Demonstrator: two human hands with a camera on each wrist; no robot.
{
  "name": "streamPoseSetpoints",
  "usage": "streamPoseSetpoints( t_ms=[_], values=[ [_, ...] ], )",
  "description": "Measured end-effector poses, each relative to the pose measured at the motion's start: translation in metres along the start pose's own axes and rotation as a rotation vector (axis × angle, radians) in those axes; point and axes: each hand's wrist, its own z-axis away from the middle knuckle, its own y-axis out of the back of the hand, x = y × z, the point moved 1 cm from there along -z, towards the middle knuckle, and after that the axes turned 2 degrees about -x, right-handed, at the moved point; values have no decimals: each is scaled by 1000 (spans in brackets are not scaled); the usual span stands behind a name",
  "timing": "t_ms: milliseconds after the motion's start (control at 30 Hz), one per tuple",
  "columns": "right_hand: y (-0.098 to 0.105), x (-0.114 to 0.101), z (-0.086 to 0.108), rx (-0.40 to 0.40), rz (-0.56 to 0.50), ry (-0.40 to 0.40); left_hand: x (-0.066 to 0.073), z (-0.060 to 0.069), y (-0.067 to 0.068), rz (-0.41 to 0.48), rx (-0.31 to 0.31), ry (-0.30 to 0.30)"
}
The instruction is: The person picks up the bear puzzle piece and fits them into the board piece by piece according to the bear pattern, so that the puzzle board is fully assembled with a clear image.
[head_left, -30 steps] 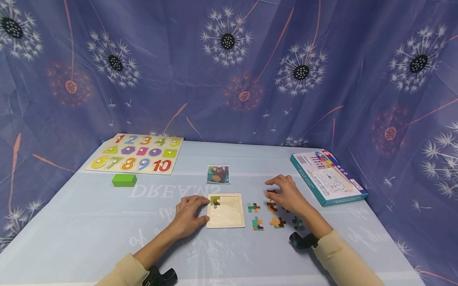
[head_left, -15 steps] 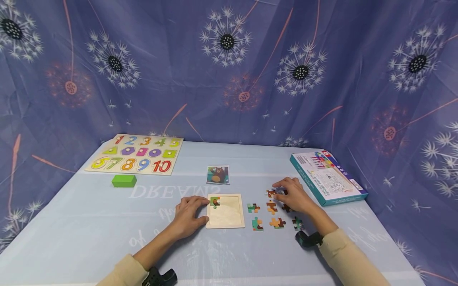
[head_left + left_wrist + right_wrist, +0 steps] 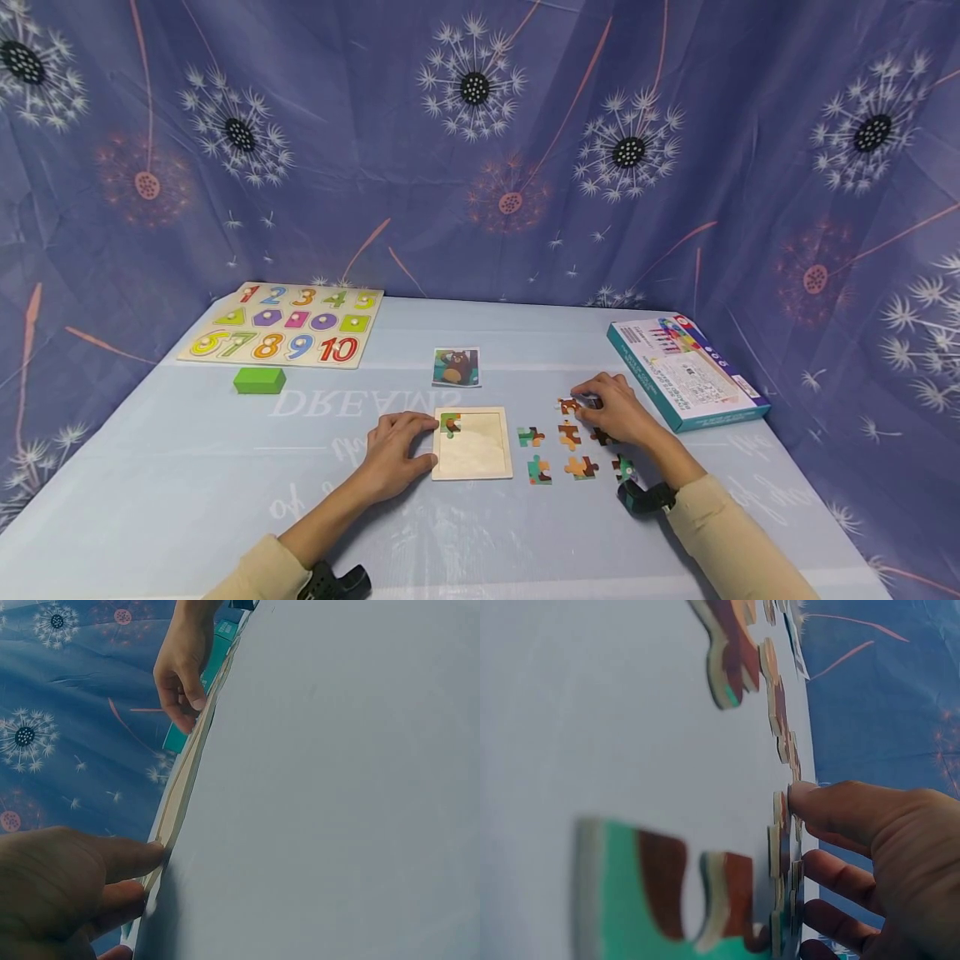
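Observation:
My left hand (image 3: 394,454) rests its fingertips and thumb against the left edge of the square wooden puzzle tray (image 3: 480,454). One green and brown puzzle piece (image 3: 450,423) sits in the tray's upper left corner. To the right of the tray, my right hand (image 3: 617,410) is low over loose jigsaw pieces, with its thumb and fingers apart near the table. The right wrist view has its thumb (image 3: 804,796) at the edge of several pieces; its fingers partly hide others. A bear-faced piece (image 3: 568,406) lies just left of the right hand.
A bear picture card (image 3: 456,367) lies beyond the tray. Back left are a number board (image 3: 285,327) and a green block (image 3: 259,381). A flat teal-edged box (image 3: 686,371) lies to the right, and a patterned curtain (image 3: 375,150) closes off the back.
My right hand has shifted right and slightly nearer, uncovering the bear-faced piece, and has barely moved during the last half second. My left hand stays at the tray's edge.

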Motion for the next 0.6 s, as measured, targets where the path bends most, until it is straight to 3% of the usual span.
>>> streamPoseSetpoints(
  t_ms=[600],
  values=[
    [-3,2,1,31,-17,32,-1,0,0,-4,2,-6]
  ],
)
